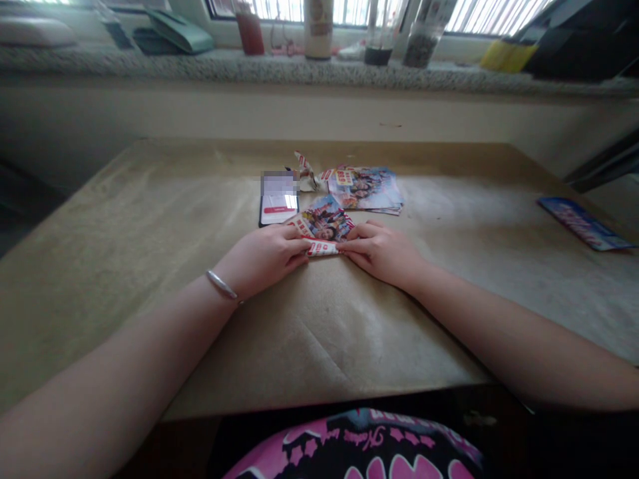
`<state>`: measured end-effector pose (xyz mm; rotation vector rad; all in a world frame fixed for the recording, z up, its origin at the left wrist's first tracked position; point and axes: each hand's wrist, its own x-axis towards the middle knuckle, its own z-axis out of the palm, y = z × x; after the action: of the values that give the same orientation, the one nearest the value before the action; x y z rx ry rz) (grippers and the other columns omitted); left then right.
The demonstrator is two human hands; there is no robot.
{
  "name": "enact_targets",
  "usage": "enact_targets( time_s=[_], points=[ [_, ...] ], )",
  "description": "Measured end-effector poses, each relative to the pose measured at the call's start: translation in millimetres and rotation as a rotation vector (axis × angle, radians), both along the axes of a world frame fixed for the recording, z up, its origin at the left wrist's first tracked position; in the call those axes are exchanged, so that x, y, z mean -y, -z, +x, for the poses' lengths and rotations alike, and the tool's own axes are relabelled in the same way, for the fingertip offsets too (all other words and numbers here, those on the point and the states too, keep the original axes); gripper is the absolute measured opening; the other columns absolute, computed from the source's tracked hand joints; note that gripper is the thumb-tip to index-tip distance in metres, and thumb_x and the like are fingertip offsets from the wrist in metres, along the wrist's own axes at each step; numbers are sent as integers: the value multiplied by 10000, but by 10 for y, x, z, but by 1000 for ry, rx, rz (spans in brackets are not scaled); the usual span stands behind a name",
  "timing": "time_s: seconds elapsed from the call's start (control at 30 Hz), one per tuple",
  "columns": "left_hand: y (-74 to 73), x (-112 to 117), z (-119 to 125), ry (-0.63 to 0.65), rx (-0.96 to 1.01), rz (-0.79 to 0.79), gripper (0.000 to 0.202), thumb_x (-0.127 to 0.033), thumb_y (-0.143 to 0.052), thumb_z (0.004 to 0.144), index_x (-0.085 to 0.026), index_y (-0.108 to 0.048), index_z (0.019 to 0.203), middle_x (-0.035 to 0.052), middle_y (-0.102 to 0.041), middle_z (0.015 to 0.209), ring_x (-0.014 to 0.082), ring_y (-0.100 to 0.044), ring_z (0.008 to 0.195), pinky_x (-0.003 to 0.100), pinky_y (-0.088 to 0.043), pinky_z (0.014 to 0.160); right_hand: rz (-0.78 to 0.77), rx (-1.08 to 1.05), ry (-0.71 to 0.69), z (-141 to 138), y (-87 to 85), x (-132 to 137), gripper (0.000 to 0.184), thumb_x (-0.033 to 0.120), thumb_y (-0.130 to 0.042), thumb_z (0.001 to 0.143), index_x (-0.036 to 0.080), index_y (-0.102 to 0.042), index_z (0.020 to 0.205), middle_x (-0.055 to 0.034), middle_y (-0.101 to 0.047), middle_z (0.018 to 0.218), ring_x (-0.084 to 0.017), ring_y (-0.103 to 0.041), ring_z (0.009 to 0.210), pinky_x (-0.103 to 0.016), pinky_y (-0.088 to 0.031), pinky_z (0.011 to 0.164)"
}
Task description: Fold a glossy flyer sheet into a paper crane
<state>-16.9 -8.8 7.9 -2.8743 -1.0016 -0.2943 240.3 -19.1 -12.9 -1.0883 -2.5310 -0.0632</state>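
Holding a folded glossy flyer (319, 226) between our left hand (262, 256) and right hand (379, 253), we have the fingertips of both closed on its red-and-white folded edge, pinning it down on the brown kraft paper (349, 339). Just ahead of the grip and to the left lies a smartphone (278, 216), its upper part blurred. Further ahead and to the right sits a stack of printed flyers (364, 189), with a twisted paper strip (304, 169) at its left end. Well off to the right of the grip lies a blue leaflet (584, 223). If our fingertips eased unevenly, the springy gloss could slide on the kraft paper and skew the fold. Any forward shift of the left hand could nudge the phone.
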Motion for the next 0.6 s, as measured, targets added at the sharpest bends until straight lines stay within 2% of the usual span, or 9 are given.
enact_targets(
  time_s=[0.17, 0.47, 0.6],
  points=[
    [-23, 42, 55, -35, -49, -8, 298, -292, -479, 950, -144, -737, 929, 96, -697, 1008, 224, -654, 924, 364, -546, 847, 12, 13, 8, 3, 6, -7, 273, 319, -509, 958, 267, -762, 1046, -53, -714, 982, -183, -592, 860, -300, -426, 685],
    [-40, 82, 62, -58, -62, -1, 278, -280, -487, 938, -149, -732, 932, 81, -719, 979, 230, -657, 911, 375, -546, 846, 19, 4, -16, 11, 12, -16, 267, 306, -520, 952, 252, -760, 1056, -46, -720, 980, -188, -600, 873, -301, -443, 713],
    [-40, 105, 87, -102, -53, 0, 288, -285, -485, 935, -144, -717, 1030, 94, -707, 1015, 245, -646, 934, 391, -548, 847, 14, 7, -16, 6, 20, -18, 264, 288, -524, 948, 262, -752, 1079, -47, -722, 1004, -185, -595, 873, -303, -444, 725]
  ],
)
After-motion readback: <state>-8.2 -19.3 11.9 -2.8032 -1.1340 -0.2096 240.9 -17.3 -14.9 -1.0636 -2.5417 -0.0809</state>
